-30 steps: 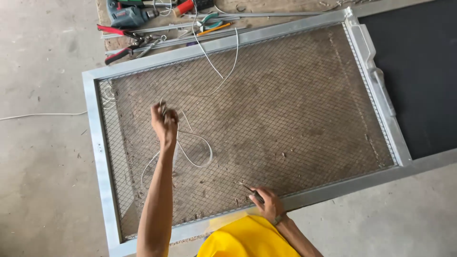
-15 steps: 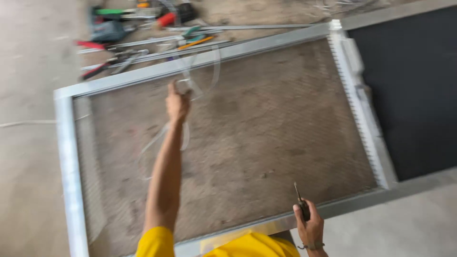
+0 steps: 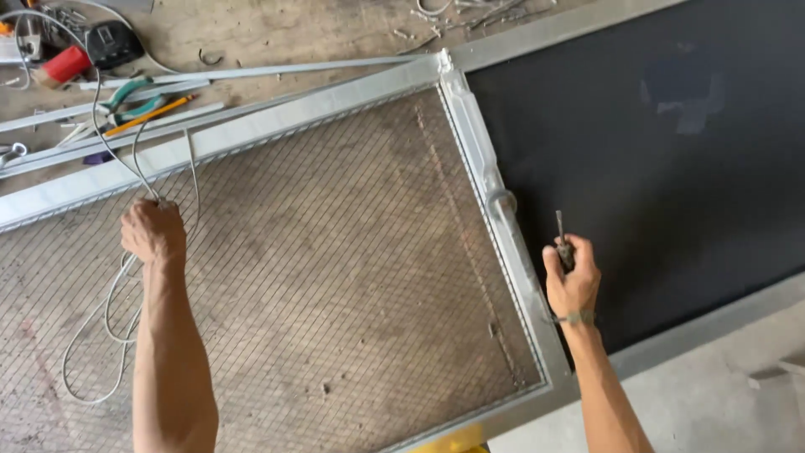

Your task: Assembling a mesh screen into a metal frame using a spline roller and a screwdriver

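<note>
pliers, pencil beyond mesh frame.

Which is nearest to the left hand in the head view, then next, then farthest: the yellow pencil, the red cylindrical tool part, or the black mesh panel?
From the left hand, which grips a pale cord:
1. Yellow pencil, just beyond the hand, past the metal frame.
2. Red cylindrical tool part, farther, at the far left.
3. Black mesh panel, far right.
</note>
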